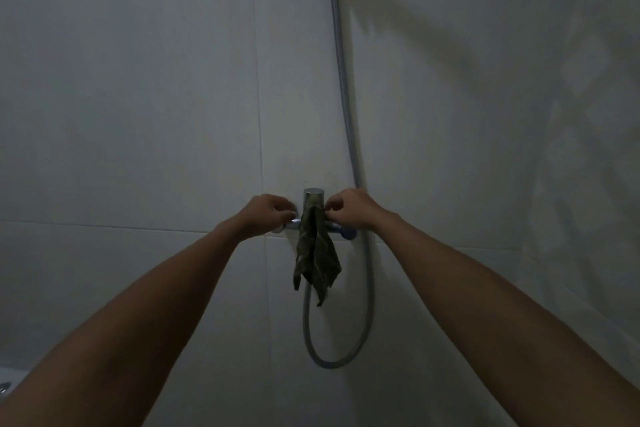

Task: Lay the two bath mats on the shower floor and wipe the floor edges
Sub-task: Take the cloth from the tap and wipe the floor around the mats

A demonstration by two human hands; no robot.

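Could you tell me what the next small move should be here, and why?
Probably lift the cloth off the tap: both the left hand and right hand are at its top, it hangs draped there, and no mats or floor are in view, so the wiping cannot be judged.

Shiny chrome metal tap [313, 199] with a limp, matt olive cloth [316, 253] draped on it, ribbed metal hose [341, 80] beside it, glossy smooth tile wall [138, 97] behind the tap.

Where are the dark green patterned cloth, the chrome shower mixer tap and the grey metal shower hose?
dark green patterned cloth [316, 256], head view, middle of the hanging folds.
chrome shower mixer tap [312, 196], head view, upright handle.
grey metal shower hose [343, 80], head view, upper straight run.
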